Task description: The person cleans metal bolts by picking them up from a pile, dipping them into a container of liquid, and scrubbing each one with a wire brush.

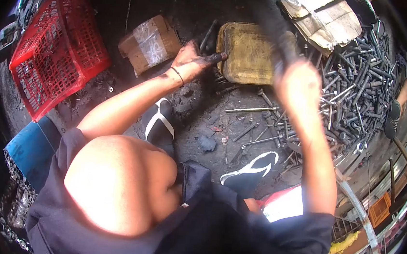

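Note:
My left hand (190,60), with a dark band at the wrist, is closed around a dark, rusty bolt (218,57) that points right. The bolt's end reaches the left edge of a grimy yellow rectangular container (248,58). Over that container's right side, my right hand (302,82) is closed on a dark, bar-like tool (281,42), smeared by motion; its exact kind cannot be made out. Beyond the right hand lies a large heap of loose metal bolts (349,91). Several more bolts (246,132) are scattered on the floor below the container.
A red plastic crate (55,51) lies tipped at the left, near a taped cardboard box (150,42). Flattened cardboard (324,21) rests on the heap's far side. A blue container (32,148) sits lower left. Another person's foot (393,117) is at the right.

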Motion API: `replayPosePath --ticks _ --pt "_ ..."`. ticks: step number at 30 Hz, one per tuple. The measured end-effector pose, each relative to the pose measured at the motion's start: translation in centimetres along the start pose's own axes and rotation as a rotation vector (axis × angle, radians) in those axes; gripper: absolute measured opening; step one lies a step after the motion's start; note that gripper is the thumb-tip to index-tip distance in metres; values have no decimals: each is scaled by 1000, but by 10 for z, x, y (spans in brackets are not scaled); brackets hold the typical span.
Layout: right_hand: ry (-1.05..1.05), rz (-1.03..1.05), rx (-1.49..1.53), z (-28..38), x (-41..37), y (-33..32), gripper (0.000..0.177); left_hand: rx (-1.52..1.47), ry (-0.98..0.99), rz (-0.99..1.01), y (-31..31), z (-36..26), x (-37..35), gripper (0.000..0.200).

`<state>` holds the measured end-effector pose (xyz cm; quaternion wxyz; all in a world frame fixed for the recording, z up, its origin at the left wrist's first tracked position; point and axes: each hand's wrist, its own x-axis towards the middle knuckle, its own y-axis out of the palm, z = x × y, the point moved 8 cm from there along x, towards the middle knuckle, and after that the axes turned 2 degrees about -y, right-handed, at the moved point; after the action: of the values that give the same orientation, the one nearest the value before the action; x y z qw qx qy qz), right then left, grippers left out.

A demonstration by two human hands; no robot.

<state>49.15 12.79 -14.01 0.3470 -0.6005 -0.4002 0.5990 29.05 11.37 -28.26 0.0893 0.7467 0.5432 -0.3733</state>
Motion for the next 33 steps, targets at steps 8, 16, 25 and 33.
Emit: replayPosePath --ticks 8,16,25,33 --pt "308 -285 631 -85 5 -6 37 208 304 -52 -22 -45 -32 45" --pt "260 -200 843 -8 -76 62 55 687 511 83 5 -62 -22 37" --pt "210 -93 268 2 -41 65 37 839 501 149 12 -59 -20 26" --pt "368 -153 509 -55 -16 33 40 690 450 317 27 -33 -3 31"
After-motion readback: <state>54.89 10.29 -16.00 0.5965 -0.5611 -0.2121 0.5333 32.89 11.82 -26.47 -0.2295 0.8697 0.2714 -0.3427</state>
